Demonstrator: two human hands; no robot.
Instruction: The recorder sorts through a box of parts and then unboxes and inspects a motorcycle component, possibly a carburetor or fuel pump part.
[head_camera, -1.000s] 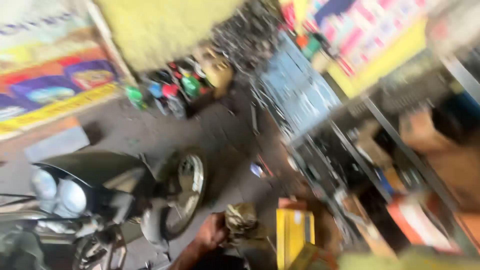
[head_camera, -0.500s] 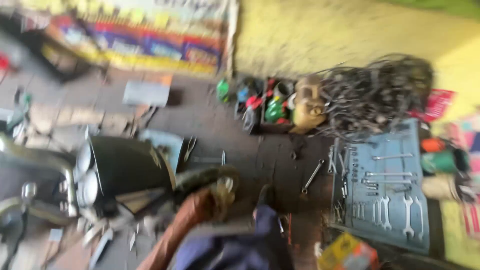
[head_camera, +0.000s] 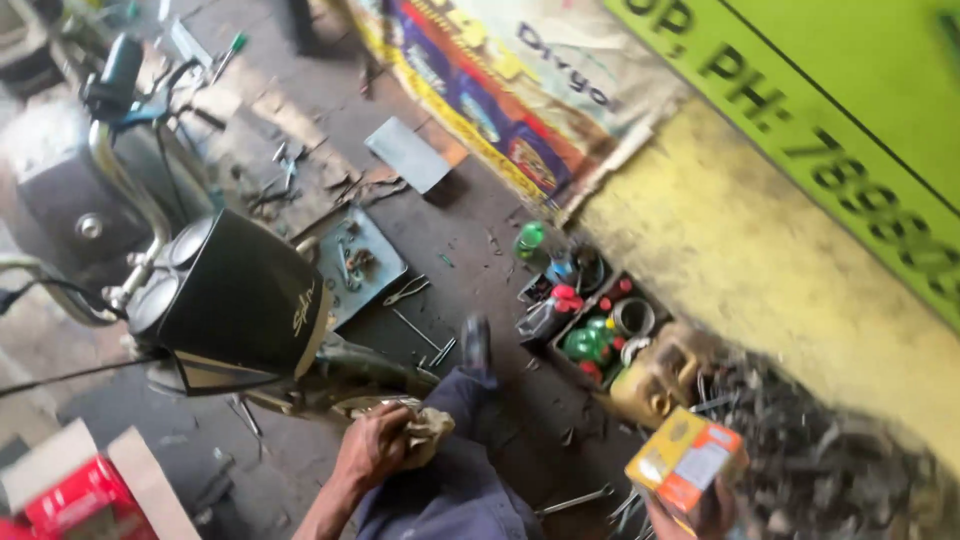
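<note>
Here, from the head camera, we look down on a workshop floor (head_camera: 480, 250). Our left hand (head_camera: 372, 447) is clenched around a crumpled, grimy rag (head_camera: 428, 430), held over our blue-trousered knee (head_camera: 455, 470) just beside the black motorcycle headlight cowl (head_camera: 245, 300). Our right hand (head_camera: 700, 510), low at the frame's edge, grips a yellow and orange carton (head_camera: 685, 458). Near it, a crate of bottles (head_camera: 590, 330) sits against the yellow wall (head_camera: 760, 260).
</note>
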